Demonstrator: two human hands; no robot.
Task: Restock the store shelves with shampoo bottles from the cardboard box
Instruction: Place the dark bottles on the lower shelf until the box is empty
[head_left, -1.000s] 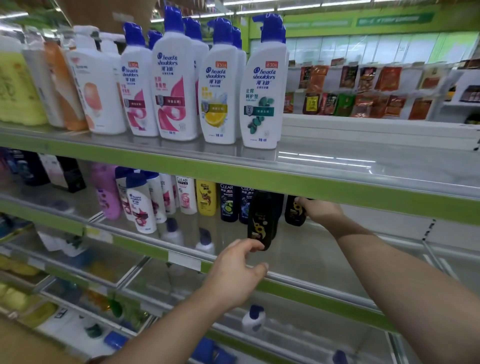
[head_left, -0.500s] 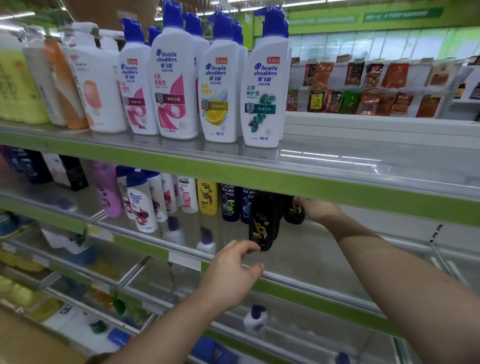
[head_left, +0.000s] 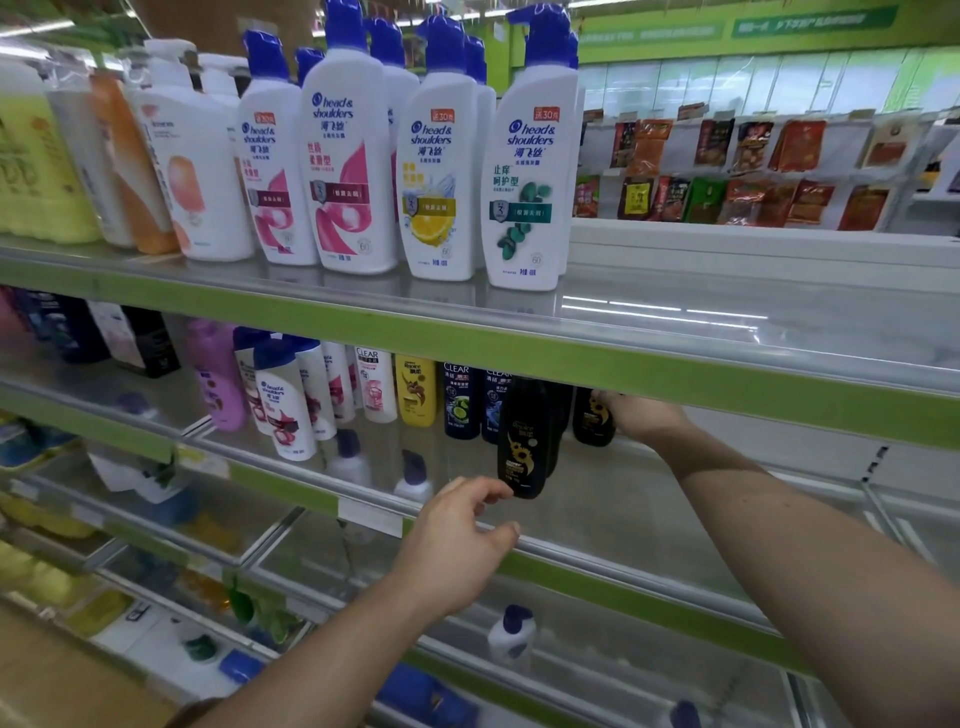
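while left hand hovers, right hand grips black bottle.

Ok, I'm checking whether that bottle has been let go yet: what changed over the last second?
Nothing visibly changed. The right hand still grips the small black sunflower-label plastic bottle at the back of the middle glass shelf. The left hand still hovers open by the base of the taller black plastic bottle in front.
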